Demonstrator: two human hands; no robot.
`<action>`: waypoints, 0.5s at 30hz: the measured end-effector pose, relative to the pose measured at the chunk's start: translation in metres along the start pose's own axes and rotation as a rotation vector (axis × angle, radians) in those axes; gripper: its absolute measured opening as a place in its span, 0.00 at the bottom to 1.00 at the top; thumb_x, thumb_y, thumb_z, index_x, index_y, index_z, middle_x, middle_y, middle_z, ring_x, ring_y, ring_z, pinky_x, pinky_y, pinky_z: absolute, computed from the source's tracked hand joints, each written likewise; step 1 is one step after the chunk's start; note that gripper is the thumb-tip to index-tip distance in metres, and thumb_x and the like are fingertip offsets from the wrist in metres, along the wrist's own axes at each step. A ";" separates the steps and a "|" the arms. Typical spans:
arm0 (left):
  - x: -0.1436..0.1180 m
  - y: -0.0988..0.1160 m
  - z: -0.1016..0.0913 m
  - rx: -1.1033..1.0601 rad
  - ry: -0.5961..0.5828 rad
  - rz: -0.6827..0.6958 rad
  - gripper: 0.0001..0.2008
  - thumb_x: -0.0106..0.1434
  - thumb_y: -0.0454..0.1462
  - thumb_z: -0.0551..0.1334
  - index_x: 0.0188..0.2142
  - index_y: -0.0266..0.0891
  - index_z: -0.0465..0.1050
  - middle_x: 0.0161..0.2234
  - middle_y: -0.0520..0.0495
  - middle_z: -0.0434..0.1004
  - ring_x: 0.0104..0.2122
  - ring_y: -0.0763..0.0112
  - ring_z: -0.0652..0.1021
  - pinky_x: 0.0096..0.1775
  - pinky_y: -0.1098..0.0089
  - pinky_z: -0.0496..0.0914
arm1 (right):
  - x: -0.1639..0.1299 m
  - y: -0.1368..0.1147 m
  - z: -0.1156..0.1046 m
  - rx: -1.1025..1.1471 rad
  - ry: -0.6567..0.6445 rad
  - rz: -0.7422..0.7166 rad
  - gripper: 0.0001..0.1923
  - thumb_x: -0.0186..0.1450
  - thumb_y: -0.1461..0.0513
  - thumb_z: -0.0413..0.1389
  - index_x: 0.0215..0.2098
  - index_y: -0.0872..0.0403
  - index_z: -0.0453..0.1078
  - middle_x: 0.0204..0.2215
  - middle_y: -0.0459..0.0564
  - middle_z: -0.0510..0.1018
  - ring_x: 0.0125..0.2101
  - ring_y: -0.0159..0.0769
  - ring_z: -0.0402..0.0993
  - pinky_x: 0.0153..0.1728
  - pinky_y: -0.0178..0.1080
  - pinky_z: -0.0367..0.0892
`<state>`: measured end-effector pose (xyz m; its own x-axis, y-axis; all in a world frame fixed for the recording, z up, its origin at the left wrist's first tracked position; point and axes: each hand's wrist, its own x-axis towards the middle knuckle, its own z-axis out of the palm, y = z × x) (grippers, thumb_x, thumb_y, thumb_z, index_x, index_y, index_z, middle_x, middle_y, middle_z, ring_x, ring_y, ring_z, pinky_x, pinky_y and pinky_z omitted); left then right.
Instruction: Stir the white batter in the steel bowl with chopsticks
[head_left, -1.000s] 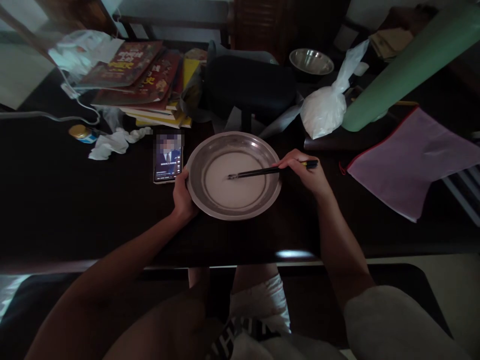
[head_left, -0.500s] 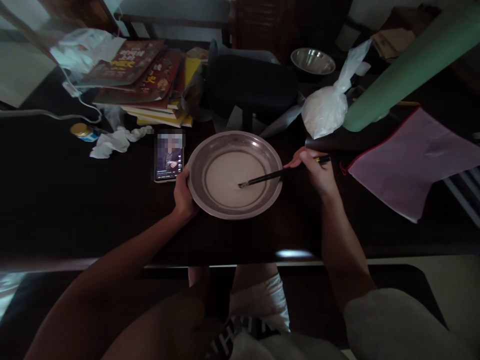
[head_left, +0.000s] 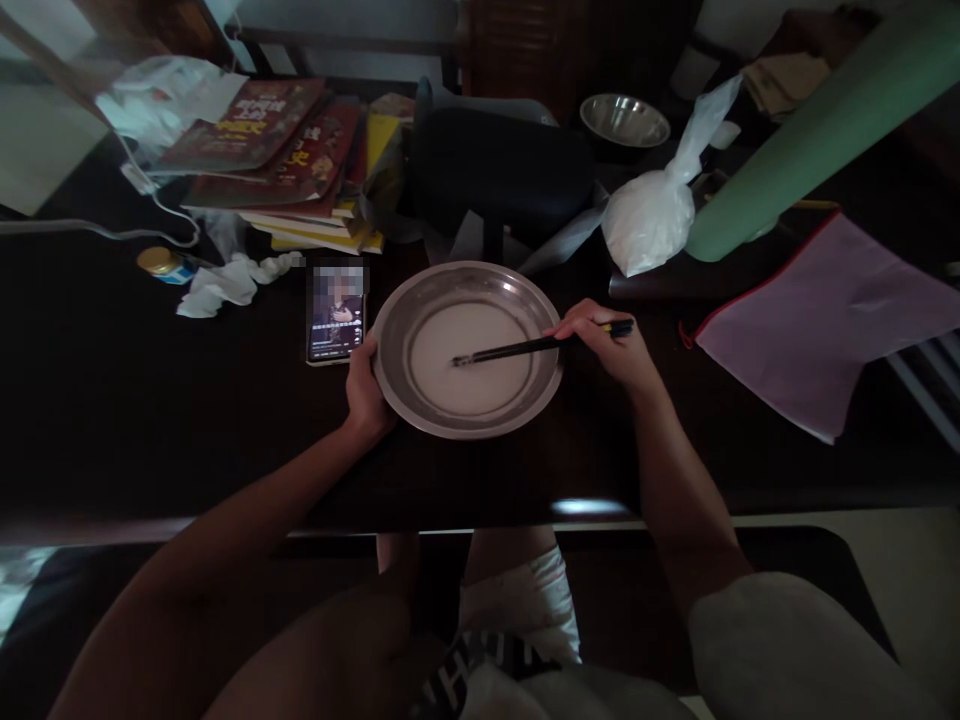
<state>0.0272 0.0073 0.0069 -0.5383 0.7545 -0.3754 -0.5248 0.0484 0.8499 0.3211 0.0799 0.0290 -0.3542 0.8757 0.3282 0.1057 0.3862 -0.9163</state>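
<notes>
Stainless-steel basin (head_left: 469,426), wide and round, sits at the centre of the frame over the dark tabletop (head_left: 150,420), a pale, milky mixture (head_left: 480,385) covering its floor. Black chopsticks (head_left: 517,347) slant in over the basin's right rim, their lower tips at the mixture, left of its middle. The right hand (head_left: 611,345), just beyond that rim, pinches them near their upper ends between thumb and fingers. At the basin's left side, the left hand (head_left: 367,395) grips the edge, thumb on the rim; its other fingers are hidden, so their spread cannot be told.

Just left of the basin lies a lit smartphone (head_left: 336,335), with crumpled tissue (head_left: 221,288) and a gold-lidded jar (head_left: 163,265) farther left. Stacked books (head_left: 270,130) fill the upper left, red covers on top. A black case (head_left: 499,165) stands at upper centre; right of it are a smaller metal bowl (head_left: 625,118) and a knotted plastic bag (head_left: 649,220) with white contents. A green cylinder (head_left: 817,140) slants across the upper right, above a mauve, red-edged pouch (head_left: 817,330).
</notes>
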 end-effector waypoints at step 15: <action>0.004 -0.002 -0.004 0.014 -0.025 0.004 0.10 0.59 0.44 0.68 0.26 0.44 0.72 0.26 0.49 0.78 0.39 0.54 0.83 0.35 0.65 0.81 | 0.000 0.001 -0.004 0.036 0.138 0.004 0.18 0.69 0.47 0.60 0.27 0.46 0.81 0.27 0.44 0.84 0.32 0.37 0.83 0.41 0.44 0.75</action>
<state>0.0235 0.0072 0.0019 -0.5236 0.7708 -0.3629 -0.5132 0.0547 0.8565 0.3248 0.0818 0.0288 -0.2220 0.9098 0.3507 0.0727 0.3741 -0.9245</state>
